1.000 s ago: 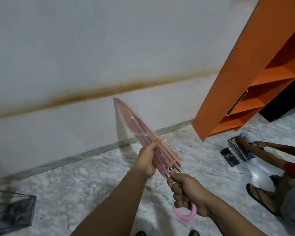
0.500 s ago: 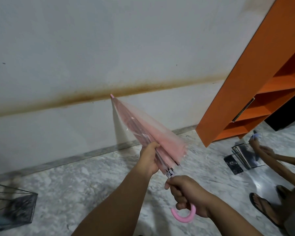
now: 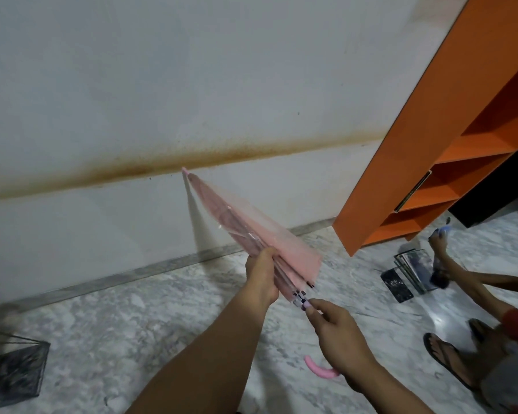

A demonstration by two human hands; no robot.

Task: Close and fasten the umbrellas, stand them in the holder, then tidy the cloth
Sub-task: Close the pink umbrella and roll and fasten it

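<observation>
A pink umbrella (image 3: 251, 231) with a see-through canopy is folded and held out in front of me, tip pointing up and left toward the wall. My left hand (image 3: 262, 276) grips the gathered canopy near its lower end. My right hand (image 3: 338, 336) holds the shaft just below the rib tips, and the pink curved handle (image 3: 320, 369) pokes out under it. A loose flap of canopy hangs to the right of my left hand. A black wire holder (image 3: 12, 369) stands on the floor at the far left, partly cut off.
An orange shelf unit (image 3: 416, 150) leans at the right. Another person's arm (image 3: 472, 279) and sandalled foot (image 3: 443, 357) are low on the right beside a stack of picture frames (image 3: 413, 270). The marble floor (image 3: 132, 318) meets a stained white wall (image 3: 162, 100).
The canopy has loosened, with a flap spread to the right. My right hand has slid up the shaft toward the rib tips. The view has shifted slightly left.
</observation>
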